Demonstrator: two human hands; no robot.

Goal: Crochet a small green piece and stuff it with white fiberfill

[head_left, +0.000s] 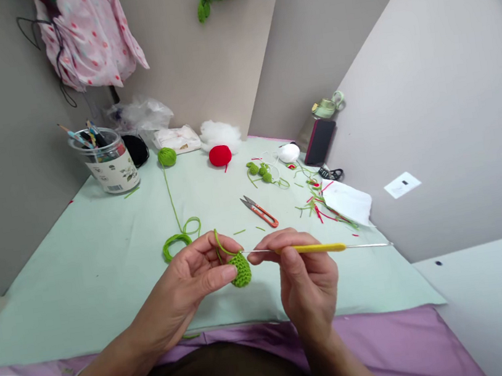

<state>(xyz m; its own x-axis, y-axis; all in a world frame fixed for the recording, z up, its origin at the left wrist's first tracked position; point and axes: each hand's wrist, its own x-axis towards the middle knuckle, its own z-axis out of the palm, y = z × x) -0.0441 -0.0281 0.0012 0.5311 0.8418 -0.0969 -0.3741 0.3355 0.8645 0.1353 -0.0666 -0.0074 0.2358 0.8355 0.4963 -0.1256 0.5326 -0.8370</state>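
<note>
Between the thumb and fingers of my left hand (202, 272) is a small green crochet piece (241, 270), its stitches facing me. Green yarn loops over the left index finger and trails to a loose coil (176, 247) and a green yarn ball (167, 157) farther back. My right hand (307, 273) grips a crochet hook (320, 247) by its yellow handle, pen-like. The hook's thin metal tip meets the top edge of the crochet piece; the exact stitch is too small to make out. Orange-handled thread snips (260, 211) lie just beyond my hands.
A jar of pencils (112, 164) stands at back left. Along the back are a red yarn ball (220, 155), white stuffing (219, 133) and a white ball (289, 152). Small green crocheted pieces (260, 171), yarn scraps (317, 203), white paper (349, 200) and a phone (320, 141) lie at right.
</note>
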